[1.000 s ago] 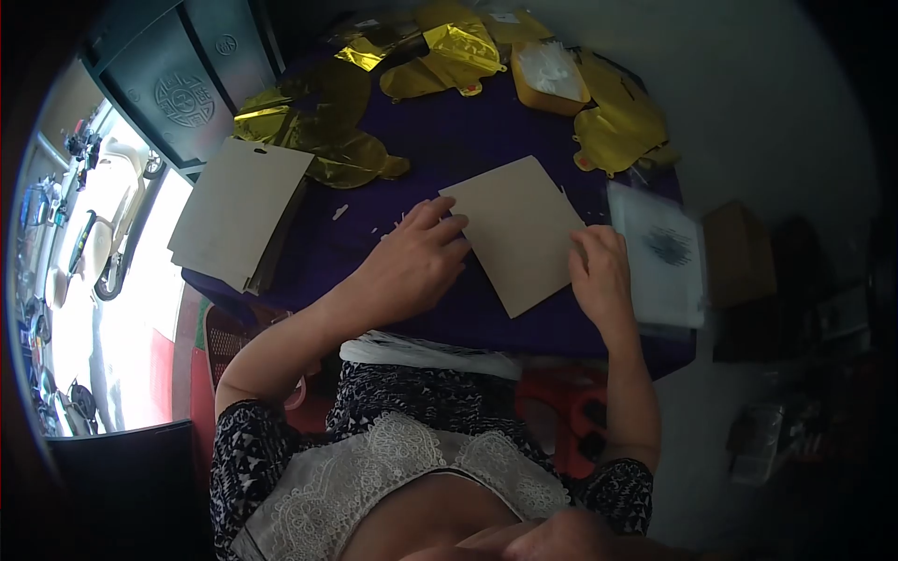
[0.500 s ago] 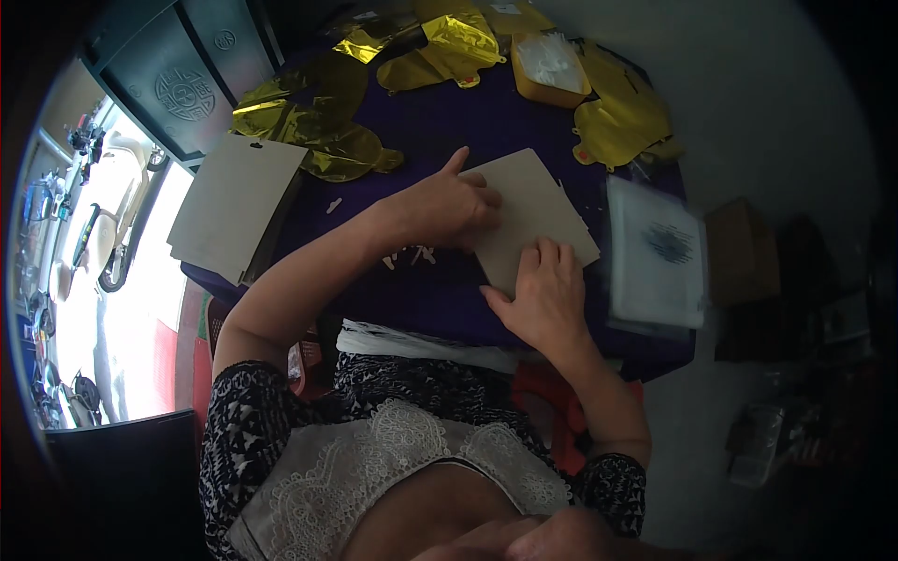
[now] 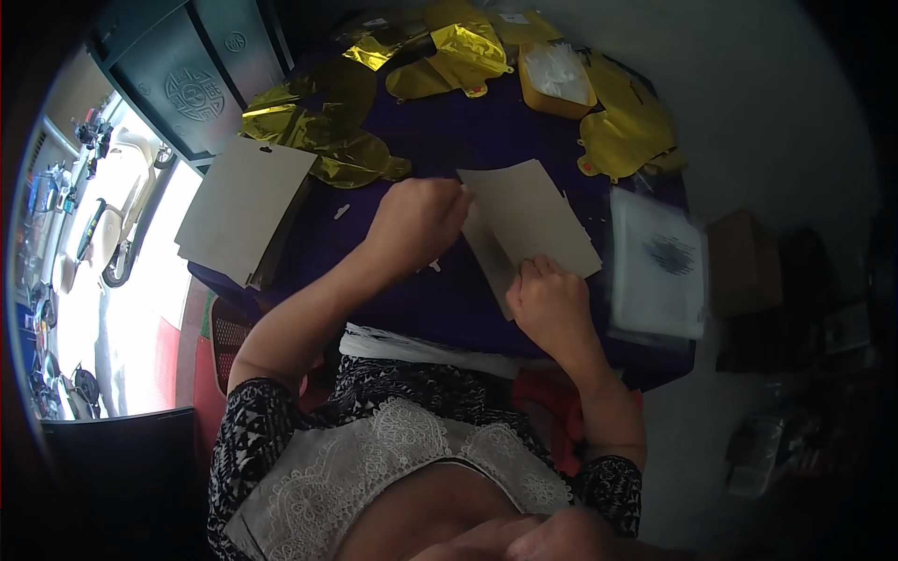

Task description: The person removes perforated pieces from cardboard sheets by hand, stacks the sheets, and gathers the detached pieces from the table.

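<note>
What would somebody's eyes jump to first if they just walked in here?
Probably the crinkly gold, foil-like pieces shining around the far part of the purple-covered table. The dazzling daylight on the far left would grab them too, with what looks like a scooter in it. Then they might spot the left hand and right hand at the pale cards near the middle.

two hands (image 3: 416,224), two card stacks (image 3: 245,210), one tub (image 3: 559,105), maybe five foils (image 3: 451,65)
</note>
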`<state>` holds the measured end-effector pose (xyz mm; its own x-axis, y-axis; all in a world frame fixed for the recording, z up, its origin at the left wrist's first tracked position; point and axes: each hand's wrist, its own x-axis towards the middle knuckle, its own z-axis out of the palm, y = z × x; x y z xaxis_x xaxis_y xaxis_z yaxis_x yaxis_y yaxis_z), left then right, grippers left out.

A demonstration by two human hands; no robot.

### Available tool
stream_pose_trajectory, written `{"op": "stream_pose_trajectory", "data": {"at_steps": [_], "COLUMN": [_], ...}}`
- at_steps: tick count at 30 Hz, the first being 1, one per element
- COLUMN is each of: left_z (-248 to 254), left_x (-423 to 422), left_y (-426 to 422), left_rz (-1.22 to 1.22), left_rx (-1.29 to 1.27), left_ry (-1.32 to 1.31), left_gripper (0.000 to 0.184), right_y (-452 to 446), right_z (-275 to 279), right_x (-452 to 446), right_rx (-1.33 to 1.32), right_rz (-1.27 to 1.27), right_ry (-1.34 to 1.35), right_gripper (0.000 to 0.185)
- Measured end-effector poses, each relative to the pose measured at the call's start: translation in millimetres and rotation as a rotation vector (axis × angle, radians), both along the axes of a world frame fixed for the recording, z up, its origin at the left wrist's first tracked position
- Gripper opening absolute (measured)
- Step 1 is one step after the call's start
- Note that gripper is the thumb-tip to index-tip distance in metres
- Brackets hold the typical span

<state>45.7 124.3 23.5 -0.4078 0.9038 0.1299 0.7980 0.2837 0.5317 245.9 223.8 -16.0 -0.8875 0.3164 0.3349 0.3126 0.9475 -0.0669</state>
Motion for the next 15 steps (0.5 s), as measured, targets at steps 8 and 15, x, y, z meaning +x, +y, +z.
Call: {"op": "stream_pose_trajectory", "data": {"at_steps": [8,15], "left_z": [-16.9,-62.7], "left_x": [36.8,51.3], "left_y": [15.3,31.3], "left_rz": [0.063,0.136], "left_rx": [0.037,0.366], "left_ry": [-1.293,-1.205], "left_gripper": [0.047,0.031], "right_y": [-5.0,-12.8], "right_z": [-2.1,17.6], "right_x": [0.0,12.9], "right_rx": [0.035,-0.186], "right_rz": [0.005,0.021], "right_ry": [0.075,0.080], "right_gripper": [0.014,0.030]}}
